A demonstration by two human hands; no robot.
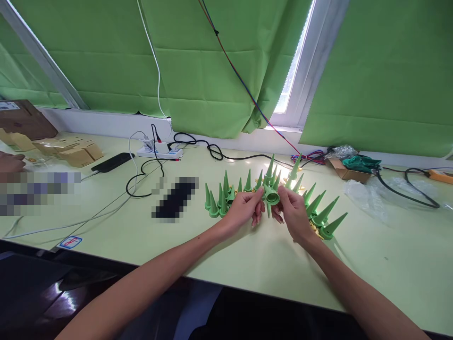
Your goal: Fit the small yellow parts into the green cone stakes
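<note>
We hold a green cone point(272, 199) between both hands over the pale table point(371, 288), its hollow round base turned toward us. Our left hand point(245, 208) pinches it from the left between thumb and fingers, and our right hand point(295, 212) does the same from the right, the two hands near each other with the cone between them. A green tip point(268, 211) shows just below it, and we cannot tell which piece that belongs to. More cones point(213, 208) stand to the left of our hands, beyond them and to the right, where they appear to lean rightward, with small yellow pieces point(314, 227) among them. A dark, blurred-out thing point(176, 200) lies farther left, apart from the cones. Toward the far left we see a power strip point(161, 153), a flat black device point(113, 162) and cardboard boxes point(82, 155), and another person's hand point(10, 163) at the left edge. At the far right sits a small box point(348, 174) with a green wrapper point(361, 163) at its top, just beside some clear plastic point(366, 198)
</note>
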